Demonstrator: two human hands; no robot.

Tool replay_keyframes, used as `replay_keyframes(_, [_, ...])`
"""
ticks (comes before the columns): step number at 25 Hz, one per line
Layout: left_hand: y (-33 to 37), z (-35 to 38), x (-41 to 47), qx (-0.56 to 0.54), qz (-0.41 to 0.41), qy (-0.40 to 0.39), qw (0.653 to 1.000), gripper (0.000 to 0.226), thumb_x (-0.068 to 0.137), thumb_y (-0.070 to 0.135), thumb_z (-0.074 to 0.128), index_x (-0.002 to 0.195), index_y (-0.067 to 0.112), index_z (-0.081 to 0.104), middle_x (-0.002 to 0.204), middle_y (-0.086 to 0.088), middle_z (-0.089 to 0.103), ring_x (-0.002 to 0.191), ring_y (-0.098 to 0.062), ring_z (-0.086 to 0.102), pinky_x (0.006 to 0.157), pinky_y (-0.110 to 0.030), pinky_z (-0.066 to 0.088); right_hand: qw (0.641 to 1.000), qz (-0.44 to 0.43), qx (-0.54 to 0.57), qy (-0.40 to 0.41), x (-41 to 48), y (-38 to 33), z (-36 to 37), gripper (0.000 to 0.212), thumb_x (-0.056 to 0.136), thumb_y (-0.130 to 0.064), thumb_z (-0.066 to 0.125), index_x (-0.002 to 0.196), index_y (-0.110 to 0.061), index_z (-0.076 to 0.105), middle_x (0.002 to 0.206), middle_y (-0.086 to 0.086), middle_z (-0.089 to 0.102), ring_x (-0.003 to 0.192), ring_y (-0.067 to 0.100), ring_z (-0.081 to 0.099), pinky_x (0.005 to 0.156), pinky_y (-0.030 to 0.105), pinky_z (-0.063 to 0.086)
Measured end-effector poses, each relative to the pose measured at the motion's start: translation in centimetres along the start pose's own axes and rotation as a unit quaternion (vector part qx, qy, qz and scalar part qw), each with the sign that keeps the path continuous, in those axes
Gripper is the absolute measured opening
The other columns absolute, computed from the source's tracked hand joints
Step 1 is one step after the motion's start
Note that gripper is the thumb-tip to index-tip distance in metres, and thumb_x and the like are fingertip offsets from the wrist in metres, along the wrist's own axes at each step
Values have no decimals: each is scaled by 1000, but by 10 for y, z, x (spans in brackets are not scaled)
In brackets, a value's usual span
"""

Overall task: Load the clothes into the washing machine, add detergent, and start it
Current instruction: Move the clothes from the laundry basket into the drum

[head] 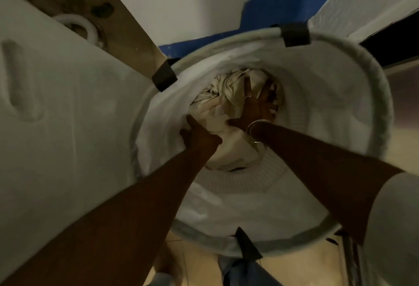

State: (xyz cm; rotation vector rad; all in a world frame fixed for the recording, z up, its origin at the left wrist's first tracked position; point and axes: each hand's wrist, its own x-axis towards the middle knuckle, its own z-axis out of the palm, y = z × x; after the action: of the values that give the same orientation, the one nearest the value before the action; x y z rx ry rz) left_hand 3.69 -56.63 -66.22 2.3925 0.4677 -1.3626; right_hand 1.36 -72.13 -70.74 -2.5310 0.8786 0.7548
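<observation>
Reaching deep into the white laundry hamper [340, 104], the left hand [199, 135] curls round a fold of the cream clothes [217, 95] bunched at its bottom. The right hand [256, 108] lies spread on the heap, its grip unclear. Loading looks barely begun, with the clothes not yet out of the hamper and detergent and starting still to do.

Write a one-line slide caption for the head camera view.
Left hand and right hand reach deep into a white laundry hamper for the crumpled pale clothes at its bottom.
</observation>
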Motion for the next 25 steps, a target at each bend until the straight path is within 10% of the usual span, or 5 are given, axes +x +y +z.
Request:
replay_keyframes(5, [-6, 33, 64, 94, 75, 79, 990, 156, 55, 51, 91, 151, 20, -28, 163, -20, -4, 150, -39, 6, 120, -49, 14, 999, -17, 25, -36, 48, 30, 49, 131, 59, -63, 82, 156, -33, 0, 161, 25, -11, 146, 51, 3, 117, 64, 15])
replay_keyframes(11, [-18, 31, 97, 169, 42, 82, 981, 150, 51, 57, 90, 156, 10, -4, 163, -15, 11, 150, -35, 14, 120, -49, 17, 997, -40, 41, 44, 48, 37, 68, 52, 91, -39, 59, 141, -31, 49, 153, 16, 37, 133, 38, 44, 109, 44, 40])
replay_keyframes(16, [-20, 34, 49, 83, 214, 167, 959, 74, 74, 44, 77, 135, 9, 54, 132, -14, 61, 125, -32, 56, 106, -42, 44, 993, 28, 118, 2, 0, 49, 27, 66, 83, -34, 74, 142, -17, 49, 147, 10, 47, 139, 31, 39, 111, 34, 35])
replay_keyframes(20, [3, 11, -46, -13, 230, 124, 965, 53, 89, 48, 66, 135, 25, 54, 137, -1, 58, 127, -21, 53, 109, -32, 39, 960, 94, 245, 96, -70, 27, -29, 48, 96, -32, 56, 141, -17, 45, 143, 5, 50, 137, 25, 42, 110, 30, 32])
replay_keyframes(25, [12, -37, -141, -155, 69, -8, 986, 66, 90, 49, 54, 147, 22, 38, 153, -10, 40, 139, -32, 41, 118, -43, 30, 938, 170, 301, -14, -144, 15, -84, 67, 87, -40, 69, 143, -11, 44, 144, 14, 50, 132, 34, 47, 110, 42, 38])
